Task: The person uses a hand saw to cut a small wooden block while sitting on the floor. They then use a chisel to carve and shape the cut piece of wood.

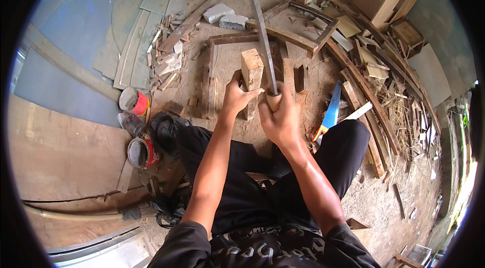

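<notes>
My left hand (236, 95) is closed around the side of a short, squared wood block (252, 72), which stands upright with its pale cut end on top. In my right hand (281, 116) is a machete, held by its wooden handle (273, 100). Its long, narrow metal blade (262, 31) points up and away, just right of the block and apart from its top. A second piece of wood (247, 112) shows below my left hand; how it meets the block is partly hidden.
Beside my right knee lies a blue handsaw (331, 108). A wooden frame (208, 78) lies on the floor ahead. Long boards (361, 91) and scraps crowd the right. Paint cans (134, 101) stand left, near a black plastic bag (169, 127). Concrete chunks (219, 13) sit farther off.
</notes>
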`<action>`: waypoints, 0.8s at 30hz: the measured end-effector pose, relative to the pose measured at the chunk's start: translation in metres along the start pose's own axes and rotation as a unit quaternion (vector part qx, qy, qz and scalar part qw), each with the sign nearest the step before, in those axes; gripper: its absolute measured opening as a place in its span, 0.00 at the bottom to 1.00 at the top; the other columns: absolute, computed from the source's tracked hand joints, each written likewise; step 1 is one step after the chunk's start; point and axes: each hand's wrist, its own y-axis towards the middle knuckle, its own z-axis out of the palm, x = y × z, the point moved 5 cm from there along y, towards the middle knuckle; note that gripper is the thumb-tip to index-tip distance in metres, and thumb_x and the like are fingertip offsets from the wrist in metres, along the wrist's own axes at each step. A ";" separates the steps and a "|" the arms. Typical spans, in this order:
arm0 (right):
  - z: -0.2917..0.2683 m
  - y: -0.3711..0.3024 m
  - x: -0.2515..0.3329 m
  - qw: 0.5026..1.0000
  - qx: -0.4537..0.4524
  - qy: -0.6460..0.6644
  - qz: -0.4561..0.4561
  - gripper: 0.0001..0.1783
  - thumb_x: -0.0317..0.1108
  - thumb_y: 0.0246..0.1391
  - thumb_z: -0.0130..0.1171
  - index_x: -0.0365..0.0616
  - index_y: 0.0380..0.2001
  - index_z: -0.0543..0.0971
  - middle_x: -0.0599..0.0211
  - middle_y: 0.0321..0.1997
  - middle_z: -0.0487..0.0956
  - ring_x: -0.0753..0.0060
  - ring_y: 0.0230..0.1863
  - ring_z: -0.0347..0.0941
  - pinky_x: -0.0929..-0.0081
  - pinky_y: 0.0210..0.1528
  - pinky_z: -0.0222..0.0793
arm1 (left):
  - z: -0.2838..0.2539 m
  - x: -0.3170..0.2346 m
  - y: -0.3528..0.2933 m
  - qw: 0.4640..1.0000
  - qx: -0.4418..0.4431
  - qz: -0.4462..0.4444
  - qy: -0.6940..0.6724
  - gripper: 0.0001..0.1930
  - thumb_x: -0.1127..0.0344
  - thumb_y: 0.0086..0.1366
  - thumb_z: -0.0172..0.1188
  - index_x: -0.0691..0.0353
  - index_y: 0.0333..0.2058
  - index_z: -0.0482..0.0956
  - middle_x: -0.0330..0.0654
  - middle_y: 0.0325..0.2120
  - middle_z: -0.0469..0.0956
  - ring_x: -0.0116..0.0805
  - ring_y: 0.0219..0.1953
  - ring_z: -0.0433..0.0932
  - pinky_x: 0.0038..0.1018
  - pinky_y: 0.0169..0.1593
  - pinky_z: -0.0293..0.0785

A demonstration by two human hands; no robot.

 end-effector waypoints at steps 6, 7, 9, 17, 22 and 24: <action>0.001 0.003 -0.010 0.997 -0.015 -0.079 0.002 0.15 0.23 0.55 0.59 0.31 0.45 0.72 0.46 0.24 0.79 0.44 0.30 0.82 0.62 0.34 0.75 | 0.010 -0.007 0.000 0.999 -0.005 -0.021 0.031 0.36 0.64 0.46 0.80 0.67 0.54 0.74 0.52 0.45 0.83 0.43 0.47 0.83 0.35 0.51 0.78; 0.012 0.000 -0.043 0.989 0.041 -0.126 0.071 0.15 0.24 0.55 0.59 0.30 0.45 0.72 0.45 0.24 0.79 0.42 0.31 0.82 0.61 0.35 0.75 | 0.006 -0.002 -0.002 1.000 0.008 -0.021 0.006 0.35 0.65 0.46 0.79 0.67 0.53 0.75 0.52 0.45 0.83 0.43 0.47 0.83 0.34 0.51 0.78; 0.008 0.004 -0.051 0.990 0.029 -0.097 0.099 0.14 0.26 0.55 0.58 0.31 0.44 0.73 0.42 0.26 0.80 0.37 0.34 0.80 0.57 0.36 0.75 | 0.008 -0.005 -0.003 1.000 0.008 0.002 0.024 0.36 0.65 0.46 0.79 0.67 0.54 0.74 0.51 0.45 0.83 0.43 0.46 0.84 0.34 0.51 0.78; 0.014 0.001 -0.088 0.964 0.123 0.156 0.177 0.16 0.26 0.53 0.58 0.32 0.44 0.71 0.51 0.26 0.79 0.57 0.23 0.77 0.60 0.32 0.75 | 0.006 -0.006 -0.003 1.000 0.024 0.005 0.017 0.34 0.65 0.47 0.79 0.66 0.53 0.74 0.50 0.44 0.83 0.40 0.47 0.83 0.33 0.51 0.77; 0.006 0.001 -0.059 0.994 0.041 0.060 0.082 0.16 0.26 0.54 0.58 0.36 0.45 0.71 0.47 0.26 0.80 0.45 0.27 0.81 0.57 0.34 0.75 | 0.004 -0.005 0.001 1.000 0.012 0.020 0.016 0.33 0.66 0.48 0.79 0.66 0.52 0.74 0.49 0.44 0.83 0.39 0.46 0.82 0.33 0.50 0.77; 0.000 -0.008 -0.035 0.999 -0.025 0.021 0.009 0.16 0.27 0.54 0.58 0.36 0.46 0.70 0.41 0.27 0.80 0.32 0.36 0.79 0.53 0.36 0.75 | -0.003 0.000 0.002 1.000 0.003 0.010 -0.002 0.33 0.66 0.48 0.79 0.66 0.52 0.74 0.48 0.43 0.83 0.38 0.45 0.82 0.33 0.50 0.77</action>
